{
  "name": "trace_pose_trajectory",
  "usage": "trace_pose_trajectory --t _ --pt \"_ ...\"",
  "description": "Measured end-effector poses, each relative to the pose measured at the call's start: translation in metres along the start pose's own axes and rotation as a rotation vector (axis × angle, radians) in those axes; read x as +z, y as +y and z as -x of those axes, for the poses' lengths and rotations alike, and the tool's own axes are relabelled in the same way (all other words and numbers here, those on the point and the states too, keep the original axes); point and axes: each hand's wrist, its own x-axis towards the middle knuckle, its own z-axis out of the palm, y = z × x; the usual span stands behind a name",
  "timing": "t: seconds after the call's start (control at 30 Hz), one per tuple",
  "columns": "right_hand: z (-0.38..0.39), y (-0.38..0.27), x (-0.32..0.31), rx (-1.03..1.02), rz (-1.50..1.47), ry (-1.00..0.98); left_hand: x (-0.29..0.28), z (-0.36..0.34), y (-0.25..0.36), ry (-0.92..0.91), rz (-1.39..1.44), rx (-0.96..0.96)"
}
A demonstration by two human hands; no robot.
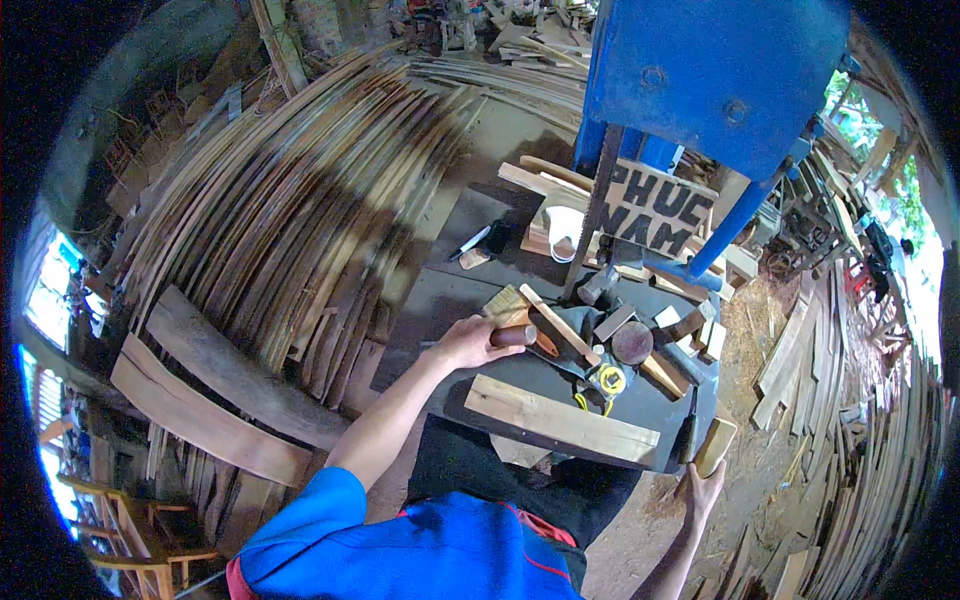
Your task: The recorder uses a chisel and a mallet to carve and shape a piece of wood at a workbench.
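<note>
My left hand (465,343) is closed around a short brown wooden cylinder (514,336), its round end facing right above the dark worktable (425,320). At the table's right front corner, my right hand (702,487) grips a pale wooden block (716,446) with rounded edges, held upright beyond the edge. Between the hands, a long flat wooden board (560,418) lies near the front edge. Behind it are a yellow tape measure (607,380), a narrow wooden strip (558,324), a round dark disc (632,342) and a hammer-like metal head (599,286).
A blue band saw (715,80) rises behind the table, its blade (597,205) running down to the tabletop. A white mask (564,232) and a marker (472,242) lie farther back. Long planks (290,190) cover the left floor; more boards (800,350) lie right.
</note>
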Motion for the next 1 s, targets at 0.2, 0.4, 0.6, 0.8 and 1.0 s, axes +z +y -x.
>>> trace_pose_trajectory --t 0.2,0.4,0.6,0.8,1.0 --pt "-0.013 0.019 0.021 -0.026 0.247 0.096 0.008 -0.003 -0.001 0.122 0.053 0.003" --pt "-0.014 0.012 0.030 -0.105 0.358 0.197 0.009 0.017 0.013 0.281 0.251 0.250" --pt "0.014 0.008 0.014 0.161 0.242 0.061 0.004 0.036 0.027 0.288 0.806 0.141" --pt "0.021 -0.042 0.026 0.108 -0.103 0.043 -0.020 0.039 0.063 0.443 1.610 0.401" --pt "0.048 -0.052 0.023 0.099 -0.080 0.011 0.030 0.017 0.106 0.244 1.668 0.424"
